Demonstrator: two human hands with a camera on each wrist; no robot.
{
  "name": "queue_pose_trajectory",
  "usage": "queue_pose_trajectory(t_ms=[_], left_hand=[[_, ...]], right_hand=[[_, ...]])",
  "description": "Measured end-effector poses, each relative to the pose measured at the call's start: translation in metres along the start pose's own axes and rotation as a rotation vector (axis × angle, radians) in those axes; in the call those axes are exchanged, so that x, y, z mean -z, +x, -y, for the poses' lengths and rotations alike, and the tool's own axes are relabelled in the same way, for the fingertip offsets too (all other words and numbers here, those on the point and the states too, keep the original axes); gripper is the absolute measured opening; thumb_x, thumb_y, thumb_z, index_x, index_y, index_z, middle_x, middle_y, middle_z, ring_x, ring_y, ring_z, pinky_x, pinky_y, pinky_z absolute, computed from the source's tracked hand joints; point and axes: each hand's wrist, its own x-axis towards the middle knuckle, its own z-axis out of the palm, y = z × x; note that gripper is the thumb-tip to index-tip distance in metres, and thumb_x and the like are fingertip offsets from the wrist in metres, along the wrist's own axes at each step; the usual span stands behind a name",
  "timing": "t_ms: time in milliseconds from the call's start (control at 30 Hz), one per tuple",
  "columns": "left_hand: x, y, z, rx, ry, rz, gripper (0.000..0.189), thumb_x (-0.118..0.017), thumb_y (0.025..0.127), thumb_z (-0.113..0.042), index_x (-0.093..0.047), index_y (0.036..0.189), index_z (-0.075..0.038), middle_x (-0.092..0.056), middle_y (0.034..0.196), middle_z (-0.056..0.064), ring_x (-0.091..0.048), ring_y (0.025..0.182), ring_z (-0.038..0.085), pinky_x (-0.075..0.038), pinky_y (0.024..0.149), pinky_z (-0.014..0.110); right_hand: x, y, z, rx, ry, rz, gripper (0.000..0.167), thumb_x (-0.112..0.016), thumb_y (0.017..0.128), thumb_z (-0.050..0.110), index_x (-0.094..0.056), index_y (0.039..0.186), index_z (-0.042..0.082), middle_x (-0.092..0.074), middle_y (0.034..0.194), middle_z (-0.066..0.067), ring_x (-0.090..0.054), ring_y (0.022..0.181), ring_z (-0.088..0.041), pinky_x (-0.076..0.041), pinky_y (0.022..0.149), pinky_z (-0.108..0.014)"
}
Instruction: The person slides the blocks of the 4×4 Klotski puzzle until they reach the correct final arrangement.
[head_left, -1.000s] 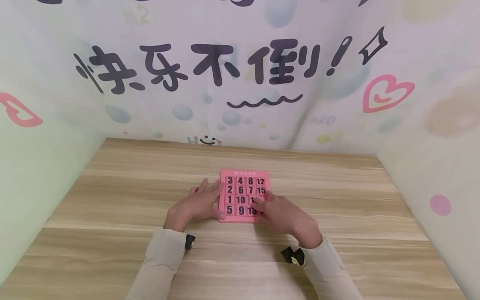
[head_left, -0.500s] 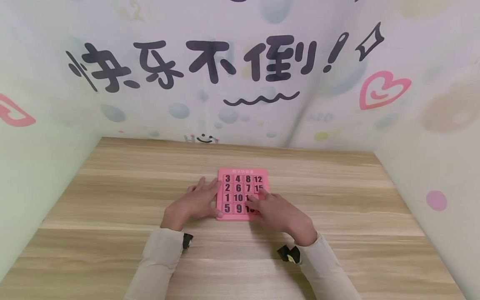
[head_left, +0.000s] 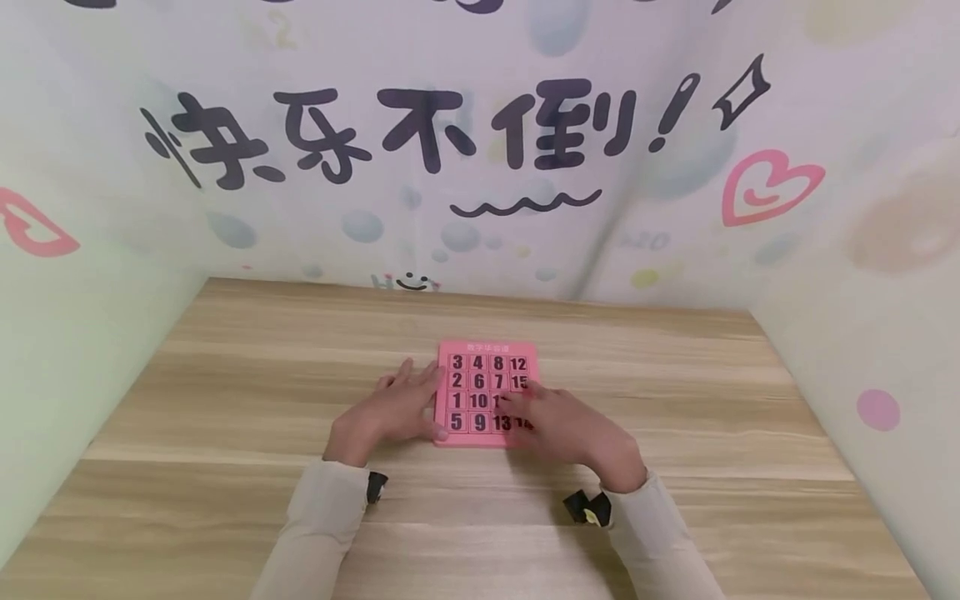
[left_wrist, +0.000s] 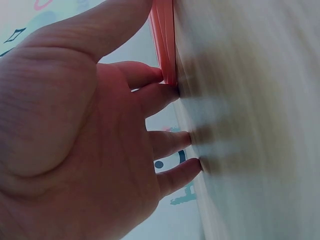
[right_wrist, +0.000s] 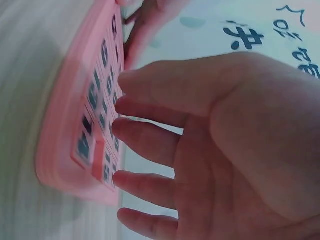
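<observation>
A pink number slide puzzle [head_left: 480, 440] lies flat on the wood-grain table. Its black-numbered tiles sit in rows, with 3, 4, 8, 12 along the top. My left hand [head_left: 396, 408] rests along the puzzle's left edge, thumb at the near corner. In the left wrist view its fingertips touch the pink side and the tabletop. My right hand [head_left: 568, 423] reaches over the right half, fingers extended, fingertips at the tiles. It hides part of the lower right numbers in the head view. The right wrist view shows a bare slot [right_wrist: 98, 159] beside a raised tile [right_wrist: 83, 145].
The wooden table [head_left: 247, 367] runs back to a white printed cloth [head_left: 315, 225] with black lettering and a pink heart [head_left: 772, 187]. Pale walls rise at both sides. A black wrist strap [head_left: 587, 507] shows at the right cuff.
The right fingertips have shifted slightly left over the puzzle and now overlap the 15 tile's corner. The 14 tile shows more clearly. My left hand stays at the left edge.
</observation>
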Motion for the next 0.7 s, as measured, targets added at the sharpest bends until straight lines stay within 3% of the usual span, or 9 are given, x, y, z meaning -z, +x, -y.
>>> queue_pose_trajectory(t_ms=[200,267,467,700], left_hand=[[-0.001,0.000,0.001,0.004,0.006,-0.006,0.099,-0.078,0.094,-0.034,-0.019,0.167,-0.006,-0.011,0.176,0.012,0.005,0.162,0.045,-0.003,0.131,0.064],[-0.001,0.001,0.001,0.002,0.009,-0.008,0.099,-0.078,0.094,-0.034,-0.019,0.167,-0.006,-0.011,0.176,0.013,0.005,0.162,0.045,-0.003,0.130,0.064],[-0.002,0.001,0.002,0.006,0.009,-0.001,0.098,-0.078,0.094,-0.034,-0.019,0.168,-0.007,-0.011,0.176,0.012,0.006,0.162,0.045,-0.003,0.131,0.064],[-0.002,0.001,0.001,0.003,0.019,-0.006,0.098,-0.078,0.094,-0.035,-0.020,0.167,-0.006,-0.012,0.176,0.012,0.005,0.162,0.045,-0.004,0.131,0.064]], right_hand=[[0.004,0.001,-0.009,-0.003,-0.028,-0.037,0.031,-0.052,0.107,0.014,-0.061,0.136,0.005,-0.061,0.147,-0.022,-0.048,0.142,-0.054,-0.046,0.112,-0.066],[0.003,0.001,-0.012,-0.043,-0.014,-0.046,0.038,-0.050,0.109,0.015,-0.057,0.146,0.006,-0.050,0.158,-0.020,-0.035,0.149,-0.057,-0.036,0.118,-0.069],[-0.002,0.003,-0.017,-0.137,0.033,-0.068,0.047,-0.050,0.111,0.027,-0.051,0.155,0.010,-0.046,0.162,-0.017,-0.030,0.153,-0.054,-0.032,0.122,-0.068],[-0.005,0.005,-0.019,-0.162,0.030,-0.064,0.047,-0.050,0.111,0.028,-0.052,0.155,0.011,-0.044,0.163,-0.016,-0.029,0.154,-0.052,-0.032,0.122,-0.068]])
